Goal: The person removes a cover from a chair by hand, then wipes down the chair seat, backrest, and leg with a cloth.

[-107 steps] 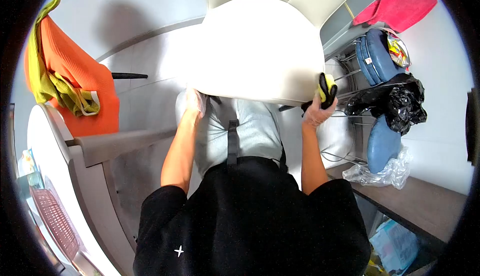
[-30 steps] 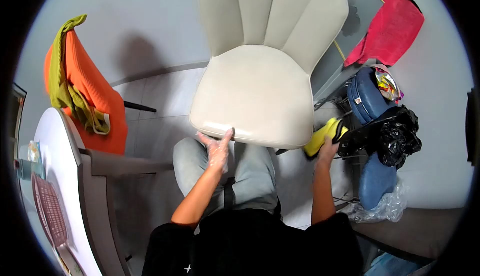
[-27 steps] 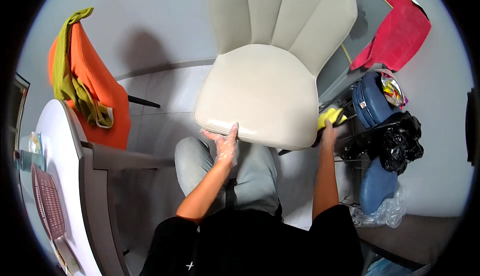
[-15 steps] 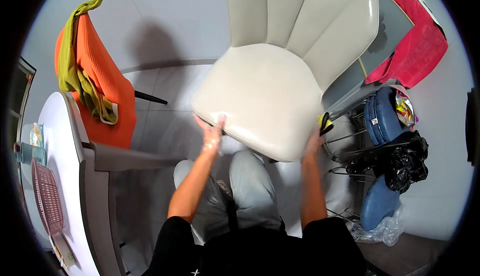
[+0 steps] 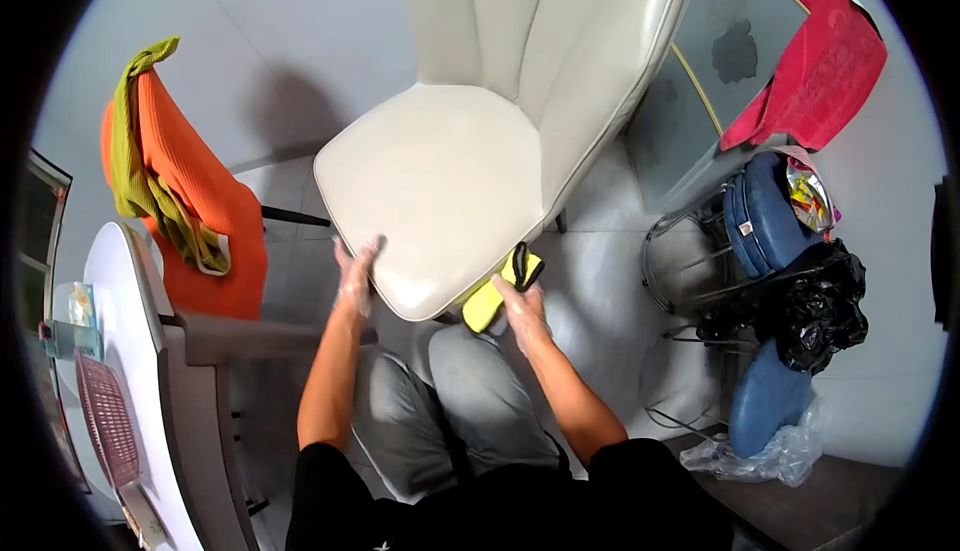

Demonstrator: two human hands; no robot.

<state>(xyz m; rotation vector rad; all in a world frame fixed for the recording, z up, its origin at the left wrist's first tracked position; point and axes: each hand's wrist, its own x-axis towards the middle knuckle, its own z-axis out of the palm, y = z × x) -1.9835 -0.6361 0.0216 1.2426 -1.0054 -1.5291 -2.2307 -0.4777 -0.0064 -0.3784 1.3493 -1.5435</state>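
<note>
A cream padded chair (image 5: pixel 440 171) with a channelled backrest stands in front of me, turned at an angle. My left hand (image 5: pixel 355 279), in a thin clear plastic glove, grips the seat's front left edge with the thumb near the top. At the seat's right edge my right hand (image 5: pixel 524 311), gloved the same way, is closed on a yellow cloth (image 5: pixel 484 305) with black trim. The cloth lies against the side of the seat, and part of it is hidden by the fingers.
On the left are an orange chair (image 5: pixel 215 191) draped with a green garment (image 5: pixel 150 186), and a white table (image 5: pixel 150 351) bearing a pink basket (image 5: pixel 108 416). To the right stand blue-seated stools (image 5: pixel 765 216), a black plastic bag (image 5: pixel 820 306) and a hanging red cloth (image 5: pixel 830 91).
The cream chair has turned and shifted left, with both hands moving left along with it. The yellow cloth, mostly hidden before, now shows beside the seat edge.
</note>
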